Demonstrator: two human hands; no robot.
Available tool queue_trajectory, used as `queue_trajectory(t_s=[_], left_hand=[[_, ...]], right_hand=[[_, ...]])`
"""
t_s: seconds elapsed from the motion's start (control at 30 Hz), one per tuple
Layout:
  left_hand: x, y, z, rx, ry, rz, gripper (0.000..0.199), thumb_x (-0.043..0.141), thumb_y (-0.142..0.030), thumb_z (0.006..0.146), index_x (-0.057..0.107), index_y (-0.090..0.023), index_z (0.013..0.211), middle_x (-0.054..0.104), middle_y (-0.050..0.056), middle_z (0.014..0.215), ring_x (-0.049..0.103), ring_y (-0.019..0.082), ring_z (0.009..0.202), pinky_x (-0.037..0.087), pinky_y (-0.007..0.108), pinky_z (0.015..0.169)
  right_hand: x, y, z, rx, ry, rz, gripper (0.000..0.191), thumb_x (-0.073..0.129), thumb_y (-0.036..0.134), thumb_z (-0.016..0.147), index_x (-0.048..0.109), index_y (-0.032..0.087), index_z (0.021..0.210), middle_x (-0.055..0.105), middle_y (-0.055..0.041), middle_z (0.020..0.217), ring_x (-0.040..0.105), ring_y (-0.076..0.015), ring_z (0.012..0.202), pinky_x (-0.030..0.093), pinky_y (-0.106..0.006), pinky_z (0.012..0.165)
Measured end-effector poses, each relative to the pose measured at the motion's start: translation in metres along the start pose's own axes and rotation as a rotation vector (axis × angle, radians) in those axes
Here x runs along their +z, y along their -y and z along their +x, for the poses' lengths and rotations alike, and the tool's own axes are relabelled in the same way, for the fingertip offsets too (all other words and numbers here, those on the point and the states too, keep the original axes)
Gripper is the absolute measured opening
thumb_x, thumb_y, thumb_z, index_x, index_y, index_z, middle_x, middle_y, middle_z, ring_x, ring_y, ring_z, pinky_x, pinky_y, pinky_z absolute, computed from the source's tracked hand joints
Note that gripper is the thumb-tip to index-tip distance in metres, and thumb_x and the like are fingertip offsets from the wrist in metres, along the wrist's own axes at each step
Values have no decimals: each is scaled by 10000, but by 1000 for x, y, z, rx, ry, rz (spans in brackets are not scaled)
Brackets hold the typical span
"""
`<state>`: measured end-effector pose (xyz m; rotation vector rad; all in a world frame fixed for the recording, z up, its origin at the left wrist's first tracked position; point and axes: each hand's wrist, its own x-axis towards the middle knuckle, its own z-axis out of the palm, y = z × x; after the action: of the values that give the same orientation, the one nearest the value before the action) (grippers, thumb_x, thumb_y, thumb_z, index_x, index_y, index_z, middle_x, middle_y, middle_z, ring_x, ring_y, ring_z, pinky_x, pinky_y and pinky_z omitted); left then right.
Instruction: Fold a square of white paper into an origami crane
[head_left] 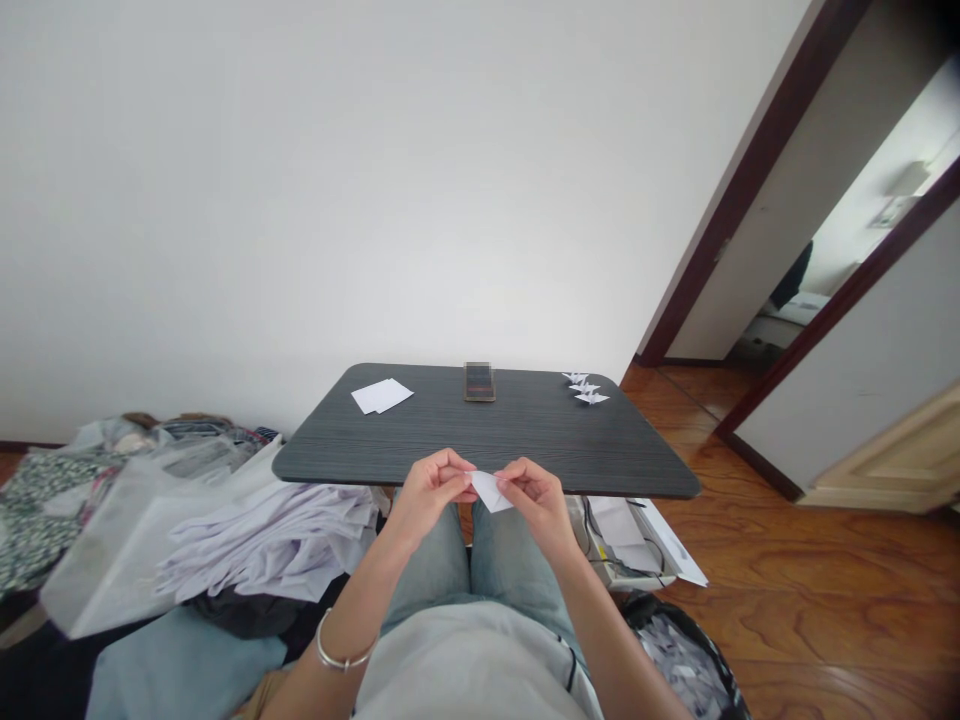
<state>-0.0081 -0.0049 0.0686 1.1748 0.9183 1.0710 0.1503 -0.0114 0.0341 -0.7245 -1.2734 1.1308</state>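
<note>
A small folded piece of white paper (492, 492) is stretched between my two hands, just off the near edge of the dark table (420, 440). My left hand (441, 487) pinches its left corner between thumb and fingers. On the other side, my right hand (534, 497) grips the right corner the same way. The paper narrows toward a point at the bottom, above my knees. Fingertips cover both of its upper corners.
White paper sheets (381, 395) lie at the table's back left. A phone (479, 382) rests at the back middle. Several folded paper cranes (586, 388) stand at the back right. Clothes (277, 540) are piled left; a box with cables (626, 545) and a black bag (686, 660) sit right.
</note>
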Motion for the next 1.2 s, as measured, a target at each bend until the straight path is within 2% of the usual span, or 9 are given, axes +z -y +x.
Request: queue_trajectory(t_s=[0.47,0.63,0.83,1.07,1.2], left_hand=[[3,-1,-1,-14,7,-1,263,708,-310,627,555,-127,736,672,20,609,635,140,629,517,281,665],[2,-2,-3,-21,12,-16,270,704,-328,630,550,-133,735,681,34,641,652,172,697,514,291,672],[3,-3,-3,-24,14,-17,275,703,-331,638,548,-134,750,698,50,685,656,176,700,515,284,655],[0,-1,-2,-30,64,-48,235,710,-290,643,546,-135,706,714,60,728,661,165,712,508,266,678],[-1,-1,-3,-19,72,-35,202,709,-274,643,581,-138,722,705,39,675,655,156,667,510,268,665]], right_hand=[[-3,-9,2,-76,-23,-51,126,650,284,735,590,192,673,546,6,633,485,-119,563,388,-229,516],[-4,-11,1,-114,-13,-63,133,633,275,750,576,198,658,554,5,631,488,-124,574,389,-233,529],[-4,-13,-1,-177,-3,-92,75,602,237,783,605,208,714,537,6,646,478,-122,586,381,-231,531],[-10,-12,-1,-256,63,-178,91,581,203,795,626,202,717,555,-13,670,506,-135,612,380,-243,535],[-11,-12,-2,-244,70,-151,89,596,220,783,627,198,703,559,-16,661,502,-135,600,375,-248,531]])
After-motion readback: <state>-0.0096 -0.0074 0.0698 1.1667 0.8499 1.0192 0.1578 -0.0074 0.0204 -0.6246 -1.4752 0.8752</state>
